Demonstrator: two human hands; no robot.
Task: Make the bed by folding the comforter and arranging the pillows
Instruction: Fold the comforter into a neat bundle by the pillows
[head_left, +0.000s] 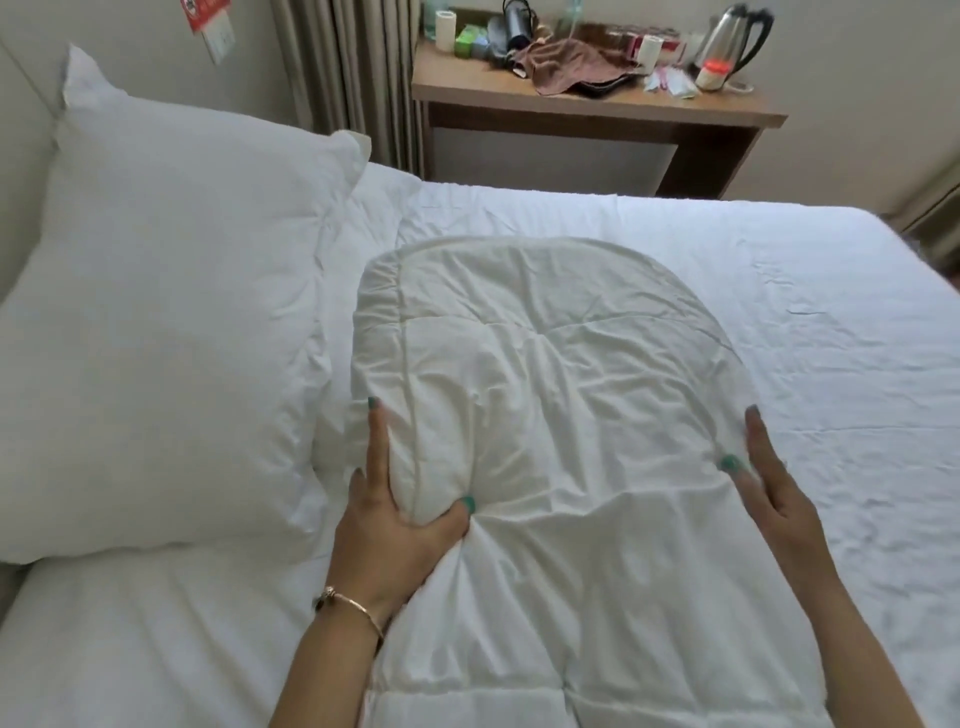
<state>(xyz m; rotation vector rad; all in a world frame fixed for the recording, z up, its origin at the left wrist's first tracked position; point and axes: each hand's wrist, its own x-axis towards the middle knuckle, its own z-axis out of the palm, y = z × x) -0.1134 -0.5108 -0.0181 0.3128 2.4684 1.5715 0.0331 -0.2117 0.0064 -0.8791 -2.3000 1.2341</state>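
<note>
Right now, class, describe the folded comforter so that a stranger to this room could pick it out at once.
Start at the white bed, with the wooden desk beyond its far side. In the middle of the sheet lies the comforter, a puffy folded bundle held between the left hand and right hand. Unlike the plump smooth pillow to its left, it is creamier, stitched and rounded at the far end.

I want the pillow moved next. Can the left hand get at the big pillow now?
Probably yes. The pillow lies right beside the left hand with nothing between them, but that hand grips the comforter and must release it.
</note>
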